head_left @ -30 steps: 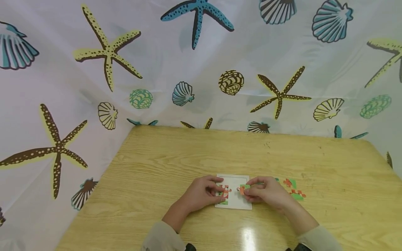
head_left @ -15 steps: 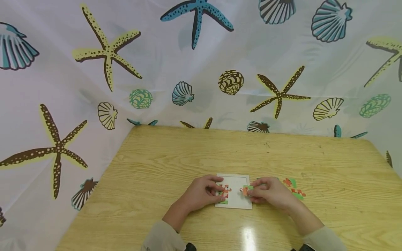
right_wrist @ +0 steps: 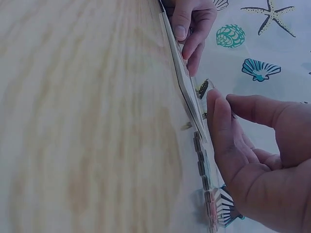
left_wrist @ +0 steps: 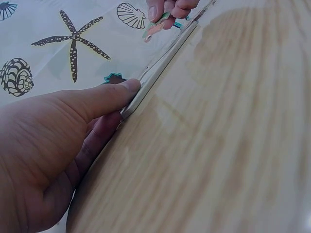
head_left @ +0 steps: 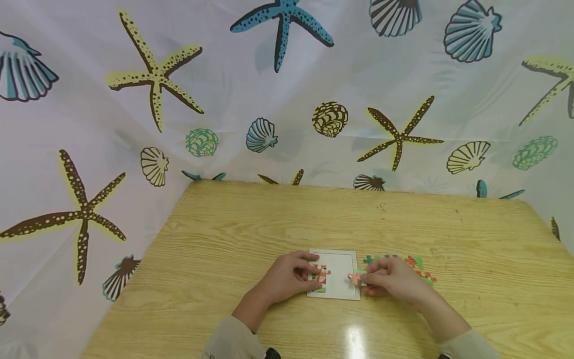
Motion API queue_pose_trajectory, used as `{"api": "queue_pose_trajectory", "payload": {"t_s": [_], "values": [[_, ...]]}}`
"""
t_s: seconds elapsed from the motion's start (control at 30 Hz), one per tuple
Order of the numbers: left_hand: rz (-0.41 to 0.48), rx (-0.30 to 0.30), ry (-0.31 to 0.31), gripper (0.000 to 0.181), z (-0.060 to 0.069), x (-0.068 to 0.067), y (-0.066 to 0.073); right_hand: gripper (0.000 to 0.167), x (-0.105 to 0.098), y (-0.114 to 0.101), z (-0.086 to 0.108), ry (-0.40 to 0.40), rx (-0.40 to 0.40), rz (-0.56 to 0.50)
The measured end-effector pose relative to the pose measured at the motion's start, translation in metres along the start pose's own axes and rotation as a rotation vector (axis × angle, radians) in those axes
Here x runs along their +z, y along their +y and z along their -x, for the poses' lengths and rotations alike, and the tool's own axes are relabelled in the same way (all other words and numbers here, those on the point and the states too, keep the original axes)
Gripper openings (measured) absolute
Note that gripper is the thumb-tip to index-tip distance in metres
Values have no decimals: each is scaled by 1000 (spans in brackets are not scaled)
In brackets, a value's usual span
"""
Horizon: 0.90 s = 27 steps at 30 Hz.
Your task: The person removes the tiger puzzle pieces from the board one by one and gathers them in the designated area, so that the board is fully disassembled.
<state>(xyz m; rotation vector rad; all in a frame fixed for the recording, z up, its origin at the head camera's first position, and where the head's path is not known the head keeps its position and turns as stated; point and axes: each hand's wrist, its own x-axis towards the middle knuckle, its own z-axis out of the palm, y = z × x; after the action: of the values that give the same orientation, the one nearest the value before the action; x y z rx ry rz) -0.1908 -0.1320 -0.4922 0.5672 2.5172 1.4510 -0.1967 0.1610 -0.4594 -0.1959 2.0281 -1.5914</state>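
A square white puzzle board (head_left: 339, 265) with a raised rim lies flat on the table. Joined orange, white and green puzzle pieces (head_left: 322, 280) sit along its left side. My left hand (head_left: 287, 277) holds that side, the thumb (left_wrist: 130, 86) at the near edge and other fingers farther up, partly covering the joined pieces. Between thumb and fingertips, my right hand (head_left: 394, 280) pinches an orange and green puzzle piece (head_left: 356, 278) over the board's right rim. In the left wrist view, this piece (left_wrist: 156, 30) is tilted and raised off the board.
Several loose puzzle pieces (head_left: 414, 261) lie right of the board, partly behind the right hand. The wooden table (head_left: 251, 219) reaches back to a white curtain (head_left: 287, 99) printed with starfish and shells.
My right hand has drawn right and slightly toward me with the pinched puzzle piece, from over the board to its right rim. More loose pieces show behind it. The left hand stays put.
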Motion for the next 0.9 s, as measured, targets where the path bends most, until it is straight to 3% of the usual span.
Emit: {"api": "queue_pose_trajectory", "payload": {"t_s": [0.4,0.63,0.9], "values": [[4,-10,-4,23,0,0,-1,26,-4,6,7,13,22,-62],[8,-20,1,22,1,1,-3,41,-7,10,12,7,18,-40],[3,-11,-4,22,1,-1,-2,44,-15,14,18,-5,-26,-26]]}}
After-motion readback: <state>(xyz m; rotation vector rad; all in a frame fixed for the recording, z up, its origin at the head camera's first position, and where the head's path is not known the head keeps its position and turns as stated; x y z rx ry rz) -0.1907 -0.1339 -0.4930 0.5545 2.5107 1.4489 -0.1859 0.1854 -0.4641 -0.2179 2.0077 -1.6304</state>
